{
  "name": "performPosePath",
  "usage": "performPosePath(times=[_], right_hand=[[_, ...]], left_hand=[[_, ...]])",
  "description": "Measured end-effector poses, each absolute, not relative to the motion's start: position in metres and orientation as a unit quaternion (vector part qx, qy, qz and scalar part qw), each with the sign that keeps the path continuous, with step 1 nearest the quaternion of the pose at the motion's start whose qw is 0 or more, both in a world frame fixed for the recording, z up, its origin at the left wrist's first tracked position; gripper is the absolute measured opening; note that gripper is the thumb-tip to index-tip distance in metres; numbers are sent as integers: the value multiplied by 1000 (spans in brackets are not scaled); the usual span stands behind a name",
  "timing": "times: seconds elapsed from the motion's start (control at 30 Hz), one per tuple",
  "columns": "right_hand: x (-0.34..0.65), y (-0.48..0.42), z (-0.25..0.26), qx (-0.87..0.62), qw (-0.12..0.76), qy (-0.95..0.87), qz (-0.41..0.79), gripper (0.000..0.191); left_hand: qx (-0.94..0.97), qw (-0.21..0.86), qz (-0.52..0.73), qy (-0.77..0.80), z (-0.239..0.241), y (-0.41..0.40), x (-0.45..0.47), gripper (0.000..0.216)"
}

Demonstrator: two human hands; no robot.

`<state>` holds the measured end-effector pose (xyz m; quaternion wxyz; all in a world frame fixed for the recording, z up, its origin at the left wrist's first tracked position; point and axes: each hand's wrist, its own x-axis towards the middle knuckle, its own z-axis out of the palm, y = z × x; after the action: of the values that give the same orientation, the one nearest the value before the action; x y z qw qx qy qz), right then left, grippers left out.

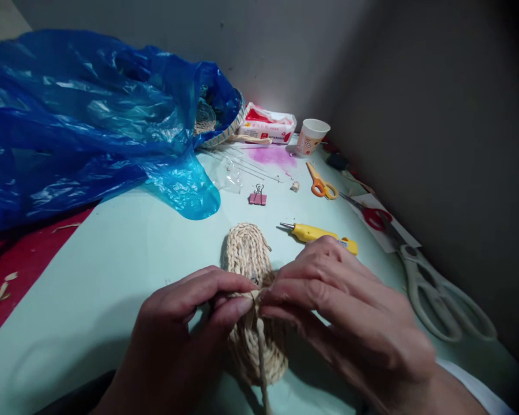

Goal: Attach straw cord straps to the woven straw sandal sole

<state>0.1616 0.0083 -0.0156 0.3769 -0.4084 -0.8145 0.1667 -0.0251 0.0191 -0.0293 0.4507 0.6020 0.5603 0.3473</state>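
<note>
A long oval piece of braided straw (247, 248), shaped like a sole, lies on the pale green table top, its middle covered by both hands. Above that middle my left hand (190, 317) pinches a straw strand (245, 294) between thumb and forefinger. Close against it, my right hand (341, 305) has its fingers closed on the same strand. One straw cord (262, 351) hangs down from the fingertips over the near end of the braided piece. Just beyond my right hand lies a yellow-handled tool (311, 232) with a pointed metal tip.
A big blue plastic bag (90, 115) fills the left and back. Farther off are a pink binder clip (258, 199), orange scissors (322, 183), a paper cup (312, 137) and a tissue pack (268, 125). Large grey-handled scissors (441, 294) lie at the right, by the dark wall.
</note>
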Motion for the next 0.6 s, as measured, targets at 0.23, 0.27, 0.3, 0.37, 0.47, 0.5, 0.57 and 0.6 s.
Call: performPosePath(times=[0.23, 0.27, 0.3, 0.37, 0.47, 0.5, 0.57, 0.6], right_hand=[[169, 6, -16, -365, 323, -867, 102, 23], [169, 6, -18, -364, 323, -870, 87, 25], [168, 5, -20, -365, 324, -870, 69, 30], [165, 5, -25, -373, 327, -868, 31, 39], [157, 5, -28, -367, 336, -867, 3, 40], [155, 4, -26, -370, 338, -865, 1, 38], [151, 4, -22, -394, 325, -860, 8, 32], [150, 4, -19, -407, 313, -858, 8, 29]], left_hand=[[610, 464, 334, 549, -32, 20, -26, 12], [609, 468, 336, 545, -32, 20, -26, 11], [608, 471, 337, 543, -33, 20, -26, 11], [608, 469, 337, 544, -34, 20, -26, 11], [610, 467, 323, 552, -35, 20, -25, 10], [611, 469, 318, 552, -35, 20, -25, 10], [612, 476, 310, 550, -36, 20, -25, 10], [612, 481, 306, 548, -36, 21, -25, 10]])
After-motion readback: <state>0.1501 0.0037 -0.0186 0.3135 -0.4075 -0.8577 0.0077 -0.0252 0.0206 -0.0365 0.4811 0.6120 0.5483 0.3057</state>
